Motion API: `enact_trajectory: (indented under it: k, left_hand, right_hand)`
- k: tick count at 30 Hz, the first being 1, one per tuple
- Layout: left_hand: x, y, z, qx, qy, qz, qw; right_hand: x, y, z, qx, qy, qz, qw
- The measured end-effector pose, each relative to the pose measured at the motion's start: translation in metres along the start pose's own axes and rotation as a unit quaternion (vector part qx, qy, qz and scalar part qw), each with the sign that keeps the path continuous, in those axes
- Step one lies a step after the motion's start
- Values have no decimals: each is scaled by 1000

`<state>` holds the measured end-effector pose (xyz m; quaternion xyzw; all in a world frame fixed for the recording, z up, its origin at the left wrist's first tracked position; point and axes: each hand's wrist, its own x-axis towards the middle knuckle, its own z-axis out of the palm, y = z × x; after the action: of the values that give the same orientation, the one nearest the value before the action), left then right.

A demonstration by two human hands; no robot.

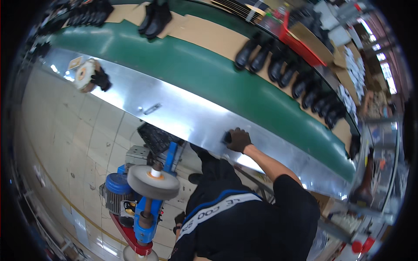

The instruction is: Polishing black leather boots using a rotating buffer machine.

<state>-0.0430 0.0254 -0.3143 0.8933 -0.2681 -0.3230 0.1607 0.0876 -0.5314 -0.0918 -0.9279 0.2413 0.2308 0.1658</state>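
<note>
My right hand [238, 140], in a dark brown glove, is over the bare metal strip of the bench [191, 115]. Its fingers are closed round a small black object [227, 137], blurred and partly covered, so its kind does not show. Down at my left side hangs my left hand [179, 218], also in a dark glove. It is small and half hidden by my body, and its fingers cannot be made out. Nearest to that hand is a blue polishing machine [145, 219] with a pale buffing wheel [153, 182].
Black shoes [278, 67] stand in pairs on cardboard along the green belt [174, 65], with black boots [156, 21] farther left. A spare buffing wheel [86, 75] and a dark glove [101, 79] lie on the metal. Behind the shoes is a red crate [300, 45].
</note>
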Motion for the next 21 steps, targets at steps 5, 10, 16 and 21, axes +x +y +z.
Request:
enact_trajectory:
  k: [5, 10, 16, 21]
  left_hand:
    - [62, 23, -27, -136, 42, -69, 987]
    - [99, 48, -74, -261, 81, -133, 953]
    - [117, 58, -97, -401, 134, -193, 886]
    - [141, 41, -129, -498, 181, -198, 825]
  right_hand:
    - [151, -29, -58, 41, -12, -180, 983]
    - [361, -112, -183, 24, 158, -207, 965]
    - [488, -187, -291, 139, 321, -162, 923]
    - [524, -185, -298, 136, 290, -176, 931]
